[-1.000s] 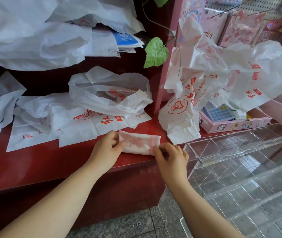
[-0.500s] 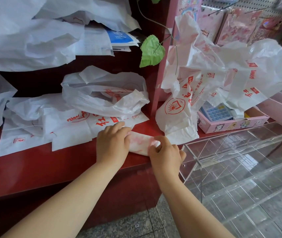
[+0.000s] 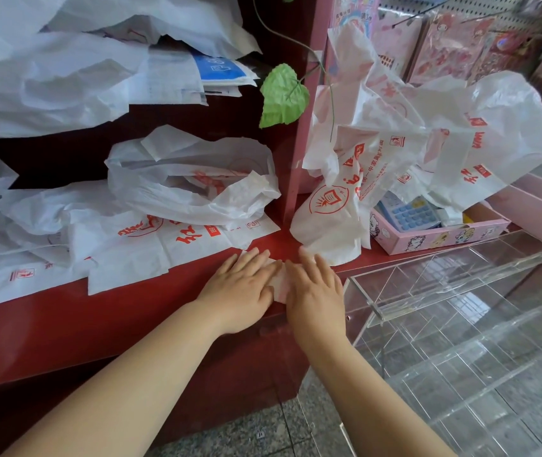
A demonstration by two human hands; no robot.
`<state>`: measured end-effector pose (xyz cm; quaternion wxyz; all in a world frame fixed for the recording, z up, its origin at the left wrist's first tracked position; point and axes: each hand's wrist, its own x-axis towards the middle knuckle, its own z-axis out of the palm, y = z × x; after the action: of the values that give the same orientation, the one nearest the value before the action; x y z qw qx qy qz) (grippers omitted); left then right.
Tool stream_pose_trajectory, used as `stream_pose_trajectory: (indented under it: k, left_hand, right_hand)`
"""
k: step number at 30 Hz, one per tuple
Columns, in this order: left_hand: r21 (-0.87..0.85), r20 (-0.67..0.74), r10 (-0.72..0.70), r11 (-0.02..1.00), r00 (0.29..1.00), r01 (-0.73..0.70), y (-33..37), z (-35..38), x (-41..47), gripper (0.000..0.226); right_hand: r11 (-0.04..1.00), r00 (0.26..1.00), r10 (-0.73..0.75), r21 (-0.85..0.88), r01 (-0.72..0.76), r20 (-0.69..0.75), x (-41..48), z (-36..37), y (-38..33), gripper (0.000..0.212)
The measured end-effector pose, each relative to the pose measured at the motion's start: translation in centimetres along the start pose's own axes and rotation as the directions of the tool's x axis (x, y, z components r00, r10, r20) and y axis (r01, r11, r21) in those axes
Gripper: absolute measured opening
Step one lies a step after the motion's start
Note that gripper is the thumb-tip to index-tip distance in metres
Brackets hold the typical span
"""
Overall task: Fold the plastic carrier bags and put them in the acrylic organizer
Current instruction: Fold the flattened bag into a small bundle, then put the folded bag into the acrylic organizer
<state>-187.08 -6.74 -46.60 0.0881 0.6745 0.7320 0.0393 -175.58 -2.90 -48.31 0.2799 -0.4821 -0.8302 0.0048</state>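
Observation:
A small folded white carrier bag (image 3: 279, 283) with red print lies near the front edge of the red counter (image 3: 98, 324). My left hand (image 3: 240, 285) and my right hand (image 3: 312, 288) lie flat on it side by side, fingers straight, pressing it down and hiding most of it. Behind my hands, flattened bags (image 3: 124, 252) are spread on the counter, with a puffed-up open bag (image 3: 190, 189) on top. More crumpled bags (image 3: 411, 153) are heaped to the right. The clear acrylic organizer (image 3: 444, 324) with its dividers stands just right of my right hand.
A pink box (image 3: 441, 237) holding a blue calculator (image 3: 408, 214) sits behind the organizer. A pink upright post (image 3: 306, 127) divides the shelf, with a green leaf (image 3: 283, 94) hanging by it. Large white bags (image 3: 65, 61) fill the upper shelf. Grey stone floor lies below.
Both hands went from pinching the ends of the folded bag to folding it smaller and now press flat on it, close together.

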Motion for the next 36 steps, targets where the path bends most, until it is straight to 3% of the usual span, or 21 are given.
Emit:
stream_pose_trajectory:
  k: [2,7,15,16,19,21,24,26,28,31,33,36]
  left_hand:
    - [-0.016,0.012,0.001,1.0,1.0,-0.001,0.1,-0.1,0.1,0.051]
    - [-0.044,0.027,0.005,0.999,1.0,-0.003,0.1,-0.6,0.3,0.051]
    - [-0.129,-0.166,-0.06,0.991,0.984,0.038,-1.0,-1.1,-1.8,0.039]
    - [-0.179,-0.147,-0.09,0.982,0.985,0.063,-1.1,-1.4,-2.0,0.041]
    - [-0.284,0.033,-0.159,0.945,0.987,0.162,-1.1,-2.6,-2.0,0.047]
    - [-0.328,0.125,-0.159,0.925,0.979,0.192,-0.9,-3.3,-2.0,0.036]
    - [-0.365,0.127,-0.116,0.918,0.985,0.155,-0.9,-3.4,-2.5,0.019]
    - [-0.439,0.079,-0.103,0.89,0.992,0.127,-0.8,-3.2,-3.3,0.021]
    - [-0.536,-0.047,-0.13,0.84,0.99,0.085,-0.6,-3.2,-4.2,0.012]
    - [-0.759,-0.186,-0.205,0.651,0.961,-0.008,0.2,-3.6,-5.6,0.008]
    - [-0.817,-0.24,-0.259,0.574,0.936,-0.05,1.1,-3.9,-5.9,0.014]
    - [-0.73,-0.386,-0.304,0.678,0.871,-0.086,2.7,-4.2,-5.4,0.036]
  right_hand:
    - [0.995,0.995,-0.072,-0.062,0.076,0.063,-0.3,0.3,0.5,0.041]
    - [0.992,0.987,-0.092,-0.069,0.102,0.134,-0.5,0.1,1.1,0.041]
    - [0.996,0.988,-0.075,-0.034,0.081,0.133,-2.0,-0.9,1.1,0.038]
    - [0.996,0.99,-0.082,-0.025,0.086,0.115,-1.9,-1.3,0.9,0.037]
    - [0.996,0.955,-0.082,0.058,0.068,0.284,-1.0,-2.7,0.4,0.044]
    - [0.988,0.898,-0.118,0.144,0.062,0.424,-0.3,-3.2,0.7,0.055]
    - [0.991,0.848,-0.117,0.123,0.061,0.517,0.3,-4.2,0.5,0.057]
    - [0.988,0.849,-0.134,0.139,0.072,0.511,0.2,-4.4,0.6,0.04]
    - [0.965,0.897,-0.167,0.256,0.062,0.409,-0.4,-4.4,1.0,0.022]
    - [0.889,0.929,-0.164,0.458,-0.007,0.332,-1.1,-4.8,1.7,0.03]
    - [0.835,0.925,-0.156,0.547,-0.064,0.347,-1.4,-5.3,2.3,0.021]
    - [0.765,0.963,-0.139,0.642,-0.043,0.23,-2.0,-6.3,3.6,0.019]
